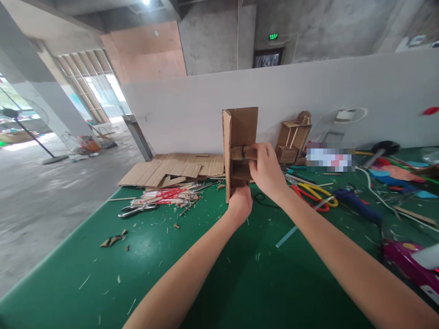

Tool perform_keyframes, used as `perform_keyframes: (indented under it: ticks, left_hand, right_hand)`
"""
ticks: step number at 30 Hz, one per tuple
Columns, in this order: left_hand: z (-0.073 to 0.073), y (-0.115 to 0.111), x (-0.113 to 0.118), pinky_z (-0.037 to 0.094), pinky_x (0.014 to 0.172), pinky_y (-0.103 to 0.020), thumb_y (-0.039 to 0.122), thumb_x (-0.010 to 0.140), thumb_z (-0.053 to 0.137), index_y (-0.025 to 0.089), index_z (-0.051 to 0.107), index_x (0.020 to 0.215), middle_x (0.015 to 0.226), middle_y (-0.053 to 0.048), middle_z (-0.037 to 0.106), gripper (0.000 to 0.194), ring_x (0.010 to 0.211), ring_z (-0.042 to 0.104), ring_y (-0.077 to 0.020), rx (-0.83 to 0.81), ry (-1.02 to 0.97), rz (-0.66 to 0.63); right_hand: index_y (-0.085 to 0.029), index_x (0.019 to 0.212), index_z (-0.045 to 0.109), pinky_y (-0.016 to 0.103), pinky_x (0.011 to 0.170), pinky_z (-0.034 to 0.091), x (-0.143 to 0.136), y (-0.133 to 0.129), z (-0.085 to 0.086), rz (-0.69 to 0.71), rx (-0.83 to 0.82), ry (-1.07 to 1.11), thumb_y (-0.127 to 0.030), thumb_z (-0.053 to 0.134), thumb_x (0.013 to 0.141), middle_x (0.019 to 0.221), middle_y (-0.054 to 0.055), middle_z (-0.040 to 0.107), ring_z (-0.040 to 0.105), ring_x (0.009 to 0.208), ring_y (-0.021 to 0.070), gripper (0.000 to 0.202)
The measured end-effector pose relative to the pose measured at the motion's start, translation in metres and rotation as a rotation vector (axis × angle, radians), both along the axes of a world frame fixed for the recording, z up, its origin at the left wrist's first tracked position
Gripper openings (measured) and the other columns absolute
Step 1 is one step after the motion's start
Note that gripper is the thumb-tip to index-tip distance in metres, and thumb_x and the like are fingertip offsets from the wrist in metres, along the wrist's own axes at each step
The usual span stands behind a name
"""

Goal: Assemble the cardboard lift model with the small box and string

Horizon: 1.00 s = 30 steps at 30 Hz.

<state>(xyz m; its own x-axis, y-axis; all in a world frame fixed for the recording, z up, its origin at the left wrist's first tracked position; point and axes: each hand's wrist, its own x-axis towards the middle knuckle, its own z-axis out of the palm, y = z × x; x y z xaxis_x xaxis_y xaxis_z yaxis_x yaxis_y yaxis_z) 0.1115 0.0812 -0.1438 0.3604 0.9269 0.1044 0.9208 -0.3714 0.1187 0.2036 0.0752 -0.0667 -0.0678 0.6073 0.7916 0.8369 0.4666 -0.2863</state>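
An upright cardboard structure (244, 123) stands above the green table, with a tall back panel and a side wall. Near its base, my left hand (241, 203) is closed around the lower part; its fingertips are partly hidden. Across the middle of the structure runs a short cardboard strip (237, 153) with a dark band around it. My right hand (268, 168) pinches the right end of this strip between thumb and fingers. Whether the strip is fixed to the structure I cannot tell.
Cardboard sheets (171, 167) and a pile of thin sticks (168, 195) lie left, beside metal pliers (137, 210). Right are a smaller cardboard model (294, 137), yellow-handled (313, 192) and red-handled tools, a blue glue gun (356, 205) and a magenta device (408, 260). Scraps dot the green table (144, 278).
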Motion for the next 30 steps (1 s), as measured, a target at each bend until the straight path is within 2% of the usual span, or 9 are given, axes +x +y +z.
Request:
perform_keyframes:
  ticks: [7, 18, 23, 30]
  left_hand:
    - [-0.002, 0.001, -0.003, 0.051, 0.082, -0.032, 0.013, 0.091, 0.035, 0.005, 0.060, 0.105, 0.098, -0.018, 0.067, 0.029, 0.093, 0.065, -0.0233, -0.015, -0.109, 0.014]
    - [-0.012, 0.008, 0.000, 0.051, 0.083, -0.032, 0.011, 0.090, 0.037, 0.004, 0.062, 0.106, 0.103, -0.019, 0.067, 0.031, 0.097, 0.065, -0.0243, -0.040, -0.097, 0.027]
    - [-0.009, 0.007, 0.001, 0.052, 0.080, -0.031, 0.012, 0.091, 0.037, 0.005, 0.064, 0.102, 0.096, -0.018, 0.069, 0.030, 0.094, 0.067, -0.0241, -0.070, -0.095, 0.050]
    - [-0.004, 0.006, 0.003, 0.053, 0.082, -0.032, 0.015, 0.091, 0.046, 0.006, 0.063, 0.105, 0.099, -0.016, 0.068, 0.024, 0.096, 0.066, -0.0225, -0.110, -0.062, 0.062]
  right_hand:
    - [-0.014, 0.112, 0.048, 0.051, 0.094, 0.049, 0.000, 0.000, 0.000, -0.016, -0.009, -0.003, -0.009, 0.043, 0.083, 0.114, 0.016, 0.051, 0.049, 0.117, 0.0308, 0.031]
    - [-0.016, 0.112, 0.047, 0.051, 0.093, 0.050, 0.001, 0.000, -0.002, 0.000, 0.005, -0.003, -0.010, 0.042, 0.083, 0.113, 0.015, 0.050, 0.049, 0.116, 0.0303, 0.030]
    - [-0.016, 0.112, 0.047, 0.052, 0.093, 0.049, 0.002, 0.001, -0.002, 0.010, 0.012, -0.010, -0.010, 0.042, 0.083, 0.114, 0.015, 0.050, 0.048, 0.116, 0.0307, 0.031]
    - [-0.013, 0.113, 0.048, 0.050, 0.094, 0.049, 0.001, 0.001, -0.002, -0.001, -0.006, -0.014, -0.009, 0.042, 0.082, 0.114, 0.017, 0.050, 0.049, 0.117, 0.0318, 0.032]
